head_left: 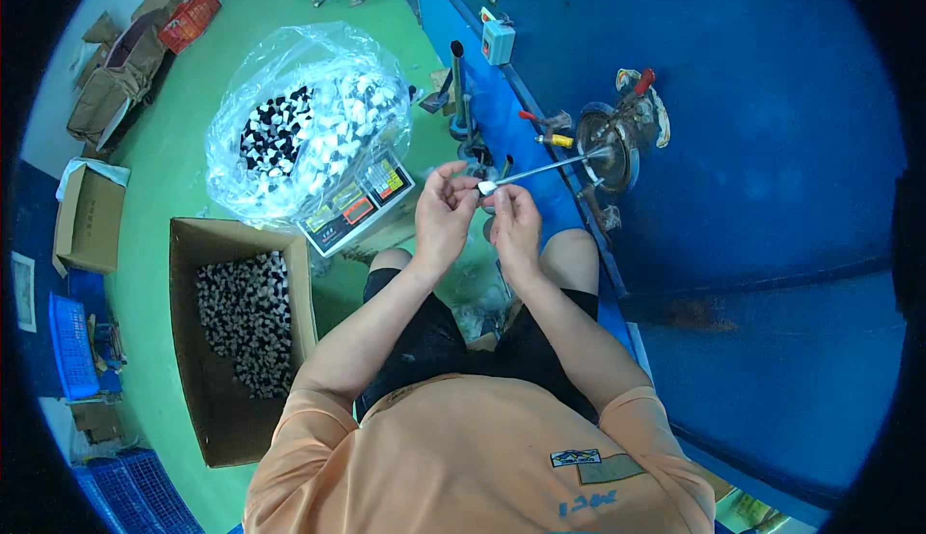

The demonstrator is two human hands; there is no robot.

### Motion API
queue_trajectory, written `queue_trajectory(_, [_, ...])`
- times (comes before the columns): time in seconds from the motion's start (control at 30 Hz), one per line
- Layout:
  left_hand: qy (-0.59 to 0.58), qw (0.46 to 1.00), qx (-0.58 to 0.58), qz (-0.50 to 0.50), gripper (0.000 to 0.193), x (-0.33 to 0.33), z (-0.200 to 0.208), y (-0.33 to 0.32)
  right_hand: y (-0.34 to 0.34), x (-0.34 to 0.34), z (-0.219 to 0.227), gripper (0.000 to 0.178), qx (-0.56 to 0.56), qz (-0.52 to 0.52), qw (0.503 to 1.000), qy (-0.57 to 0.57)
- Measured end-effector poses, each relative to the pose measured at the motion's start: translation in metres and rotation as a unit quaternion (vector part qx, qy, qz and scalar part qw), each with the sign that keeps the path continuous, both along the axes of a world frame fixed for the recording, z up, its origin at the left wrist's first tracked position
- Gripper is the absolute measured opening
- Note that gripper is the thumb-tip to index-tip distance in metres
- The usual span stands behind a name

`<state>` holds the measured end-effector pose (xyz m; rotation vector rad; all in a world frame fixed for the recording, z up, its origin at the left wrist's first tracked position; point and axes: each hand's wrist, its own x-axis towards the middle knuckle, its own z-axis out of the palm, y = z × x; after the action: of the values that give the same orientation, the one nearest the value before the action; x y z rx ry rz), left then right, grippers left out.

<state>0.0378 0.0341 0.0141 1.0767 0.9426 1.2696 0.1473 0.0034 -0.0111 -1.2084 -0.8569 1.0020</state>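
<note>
My left hand (443,220) pinches a small black-and-white piece (487,188) between thumb and fingertips, in front of my lap. The piece is at the near end of a thin metal rod (550,166), touching it or nearly so. Just right of it, my right hand (517,231) has its fingers curled and closed, the tips close below the piece. What those fingertips hold, if anything, is too small to make out. The rod's far end meets a round metal fixture (610,148) with a red-handled clamp (643,82).
A clear plastic bag (376,61) of black and white pieces sits on a scale-like box (338,230) ahead left. An open cardboard box (188,341) of similar pieces stands left. A blue panel (752,196) borders the right; a metal post (458,90) stands ahead.
</note>
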Motion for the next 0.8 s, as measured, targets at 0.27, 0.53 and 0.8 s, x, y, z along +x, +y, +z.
queue_trajectory(0.27, [0.001, 0.999, 0.045, 0.014, 0.039, 0.010, 0.008, -0.002, 0.010, 0.003, 0.016, 0.020, -0.024, 0.020, 0.996, 0.082])
queue_trajectory(0.53, [0.017, 0.999, -0.036, 0.004, 0.022, 0.013, 0.004, -0.008, 0.009, 0.001, 0.023, 0.021, -0.022, 0.023, 0.989, 0.146])
queue_trajectory(0.8, [0.029, 0.997, -0.065, 0.029, 0.017, -0.005, 0.016, -0.012, 0.004, -0.002, 0.024, 0.030, -0.028, 0.069, 0.984, 0.159])
